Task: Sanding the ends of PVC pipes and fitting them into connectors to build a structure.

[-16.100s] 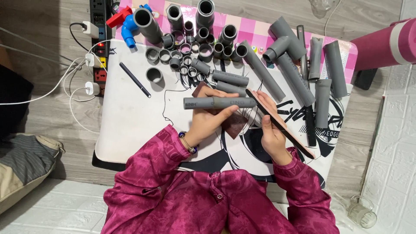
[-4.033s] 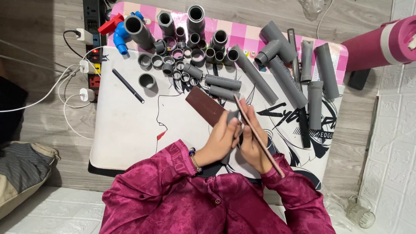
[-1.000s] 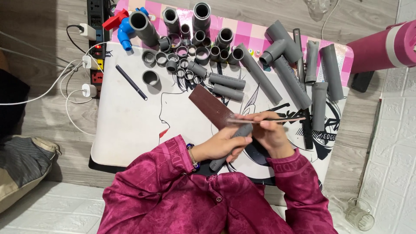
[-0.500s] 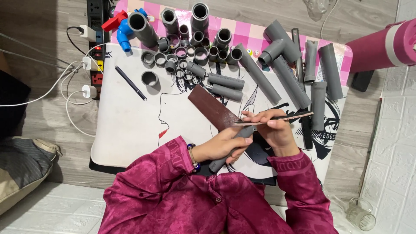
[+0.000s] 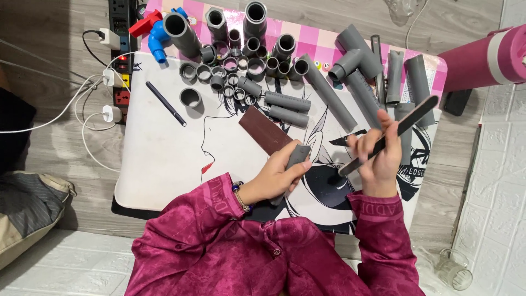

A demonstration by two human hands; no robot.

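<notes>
Head view shows a short grey pipe piece [image 5: 292, 164] gripped in the left hand [image 5: 276, 176], fingers wrapped round its lower part; its long axis is tilted, upper end pointing up and slightly right, just touching the near corner of a dark brown sanding block [image 5: 266, 130] that lies flat on the white printed mat [image 5: 159, 159]; the right hand [image 5: 379, 159] is closed round a long thin file [image 5: 389, 134], held clear of the mat, its length slanting from lower left to upper right; the file's lower tip is seen near the pipe piece but apart from it, to the pipe's right; so the pipe lies to the left of the file hand, and the two long axes are set at an angle to each other; more grey pipes [image 5: 329, 93] and rings [image 5: 227, 77] are spread across the far side of the mat, well beyond both hands.
</notes>
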